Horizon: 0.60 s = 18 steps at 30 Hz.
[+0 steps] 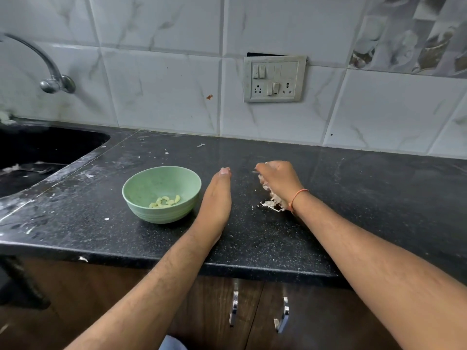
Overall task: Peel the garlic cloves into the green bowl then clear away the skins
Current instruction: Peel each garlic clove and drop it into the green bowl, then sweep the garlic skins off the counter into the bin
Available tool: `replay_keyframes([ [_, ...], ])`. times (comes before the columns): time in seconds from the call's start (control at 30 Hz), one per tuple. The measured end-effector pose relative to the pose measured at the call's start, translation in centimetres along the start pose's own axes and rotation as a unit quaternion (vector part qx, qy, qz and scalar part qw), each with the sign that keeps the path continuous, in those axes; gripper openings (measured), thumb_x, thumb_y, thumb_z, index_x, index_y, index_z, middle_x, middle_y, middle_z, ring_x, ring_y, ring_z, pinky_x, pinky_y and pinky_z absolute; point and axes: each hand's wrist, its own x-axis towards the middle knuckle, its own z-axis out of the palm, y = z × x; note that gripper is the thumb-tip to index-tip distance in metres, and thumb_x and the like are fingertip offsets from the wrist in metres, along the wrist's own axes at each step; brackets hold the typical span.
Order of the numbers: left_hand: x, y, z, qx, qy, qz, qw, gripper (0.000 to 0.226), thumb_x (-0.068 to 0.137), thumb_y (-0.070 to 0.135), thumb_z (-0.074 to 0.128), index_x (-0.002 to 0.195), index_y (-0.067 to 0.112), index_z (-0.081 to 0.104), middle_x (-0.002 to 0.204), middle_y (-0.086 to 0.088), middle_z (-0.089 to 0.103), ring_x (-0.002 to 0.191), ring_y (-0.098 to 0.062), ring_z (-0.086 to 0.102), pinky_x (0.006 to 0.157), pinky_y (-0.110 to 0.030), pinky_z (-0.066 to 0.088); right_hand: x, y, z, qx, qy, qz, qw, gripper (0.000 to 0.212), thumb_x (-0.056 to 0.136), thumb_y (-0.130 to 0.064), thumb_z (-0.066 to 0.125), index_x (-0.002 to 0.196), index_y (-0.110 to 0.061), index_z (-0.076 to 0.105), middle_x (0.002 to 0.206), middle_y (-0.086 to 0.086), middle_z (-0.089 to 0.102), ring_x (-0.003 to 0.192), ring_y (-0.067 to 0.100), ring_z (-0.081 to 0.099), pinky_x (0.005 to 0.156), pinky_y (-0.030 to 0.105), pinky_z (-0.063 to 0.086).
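The green bowl [161, 195] stands on the black counter [328, 188] and holds several peeled garlic cloves [165, 201]. My left hand [217, 195] lies on its edge just right of the bowl, fingers straight and together, holding nothing. Further right, my right hand [279, 183] is curled over a heap of papery garlic skins [271, 202]; skins stick out under the palm and by the wrist, which wears an orange thread. A few loose skin flakes lie on the counter beside that heap.
A black sink [38, 152] with a chrome tap [54, 82] is at the left. Small skin scraps [201, 145] are scattered near the back wall and left of the bowl. A switch socket [274, 79] is on the tiled wall. Cabinet handles [284, 314] hang below the counter edge.
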Motion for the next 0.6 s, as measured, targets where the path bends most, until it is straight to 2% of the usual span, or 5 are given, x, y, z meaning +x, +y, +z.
replay_keyframes([
  [0.17,-2.0,0.5,2.7,-0.127,0.047,-0.013,0.991,0.038,0.113,0.046,0.031,0.142,0.037,0.054,0.144,0.015,0.060,0.130,0.001,0.052,0.121,-0.035,0.035,-3.7,-4.4,1.7,0.288,-0.027,0.123,0.949,0.022,0.097,-0.021,0.062,0.080,-0.020,0.049,0.055,-0.004,0.040,0.043,0.010,0.031,0.038,0.019,0.022],
  [0.23,-3.7,1.9,3.5,-0.213,0.067,-0.022,0.974,0.034,0.114,0.042,0.033,0.131,0.033,0.062,0.131,0.009,0.070,0.116,-0.004,0.065,0.104,-0.032,0.049,-6.9,-6.5,2.9,0.344,-0.061,0.137,0.927,0.026,0.098,-0.020,0.062,0.074,-0.018,0.051,0.055,-0.002,0.043,0.041,0.010,0.036,0.038,0.018,0.027],
  [0.3,-6.0,3.6,3.5,-0.267,0.123,-0.003,0.956,0.038,0.115,0.037,0.036,0.124,0.024,0.071,0.117,0.000,0.078,0.108,-0.012,0.073,0.094,-0.031,0.054,-11.0,-8.4,4.2,0.324,-0.087,0.118,0.935,0.024,0.095,-0.018,0.062,0.072,-0.010,0.061,0.061,0.005,0.054,0.048,0.015,0.047,0.046,0.020,0.037],
  [0.43,-12.0,4.8,0.0,-0.335,0.223,0.022,0.915,0.041,0.115,0.035,0.038,0.123,0.017,0.075,0.119,-0.003,0.079,0.116,-0.015,0.073,0.109,-0.040,0.053,-18.3,-10.4,7.6,0.216,-0.103,0.042,0.970,0.023,0.094,-0.020,0.064,0.077,-0.007,0.071,0.070,0.006,0.061,0.063,0.014,0.057,0.054,0.023,0.047],
  [0.6,-19.7,1.9,-7.8,-0.355,0.302,0.037,0.884,0.046,0.116,0.035,0.034,0.126,0.019,0.075,0.122,-0.005,0.078,0.119,-0.019,0.073,0.107,-0.041,0.053,-26.4,-9.4,14.9,0.209,-0.221,0.055,0.951,0.040,0.107,-0.035,0.056,0.082,-0.011,0.075,0.080,0.010,0.075,0.076,0.018,0.071,0.072,0.035,0.058],
])
